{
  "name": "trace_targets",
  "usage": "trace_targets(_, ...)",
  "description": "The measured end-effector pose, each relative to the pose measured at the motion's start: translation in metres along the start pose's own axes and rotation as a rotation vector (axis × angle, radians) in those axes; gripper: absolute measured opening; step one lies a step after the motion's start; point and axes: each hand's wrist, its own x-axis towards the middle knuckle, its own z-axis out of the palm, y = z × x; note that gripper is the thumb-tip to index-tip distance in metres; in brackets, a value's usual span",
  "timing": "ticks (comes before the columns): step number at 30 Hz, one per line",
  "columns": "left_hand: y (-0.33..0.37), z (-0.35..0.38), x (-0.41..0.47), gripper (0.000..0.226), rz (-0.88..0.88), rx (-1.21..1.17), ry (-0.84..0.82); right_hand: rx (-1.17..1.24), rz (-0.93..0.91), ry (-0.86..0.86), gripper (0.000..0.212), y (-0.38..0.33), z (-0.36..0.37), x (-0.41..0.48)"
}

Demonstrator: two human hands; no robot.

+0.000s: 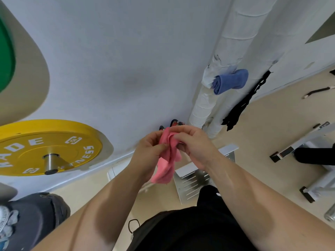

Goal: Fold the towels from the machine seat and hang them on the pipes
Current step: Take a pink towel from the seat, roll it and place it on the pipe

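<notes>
Head view shows the pink towel [165, 160] held up in the air between both hands, bunched at its top edge and drooping loose below the fingers, so it is not yet folded. The left hand [148, 153] pinches the cloth, its fingers [159, 146] clenched on one side of the bunch. The right hand [194, 145] curls its fingers [179, 132] over the other side, close by, which I judge to be a search for an edge or corner to spread before the first fold. Beyond the fingers and off to the right, a blue towel [229, 80] is draped, folded, over the white pipes [203, 105] against the wall, marking where this one should end up. Black straps [241, 105] hang just past those pipes. Well to the left of the fingers a yellow weight plate [45, 147] sits on its peg.
</notes>
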Motion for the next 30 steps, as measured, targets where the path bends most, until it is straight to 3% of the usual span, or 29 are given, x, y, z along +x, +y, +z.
trace_targets(4, 0.002, -0.005, 0.002, 0.034, 0.022, -0.049, 0.019, -0.415, -0.170, 0.033, 0.036, 0.000, 0.000, 0.002)
trace_targets(7, 0.004, -0.011, 0.006, 0.025, 0.002, -0.148, 0.082, -0.527, -0.257, 0.079, 0.016, -0.002, 0.000, 0.005)
trace_targets(11, 0.009, -0.020, 0.007, 0.013, -0.045, -0.255, 0.133, -0.708, -0.361, 0.103, 0.005, 0.001, -0.004, 0.010)
trace_targets(15, 0.006, -0.030, 0.013, 0.015, -0.048, -0.206, 0.206, -0.899, -0.482, 0.169, 0.011, 0.000, -0.009, 0.012)
trace_targets(17, 0.005, -0.032, 0.013, 0.019, -0.044, -0.160, 0.212, -0.853, -0.493, 0.109, 0.013, -0.005, -0.011, 0.011)
trace_targets(21, 0.006, -0.029, 0.011, 0.020, -0.045, -0.150, 0.158, -0.602, -0.335, -0.029, 0.009, -0.012, -0.008, 0.010)
trace_targets(24, 0.010, -0.021, 0.006, 0.025, -0.042, -0.164, 0.061, -0.673, -0.310, -0.098, 0.007, -0.012, -0.003, 0.010)
trace_targets(30, 0.010, -0.006, 0.001, 0.027, -0.047, -0.315, 0.005, -0.708, -0.364, -0.003, 0.008, -0.009, -0.001, 0.009)
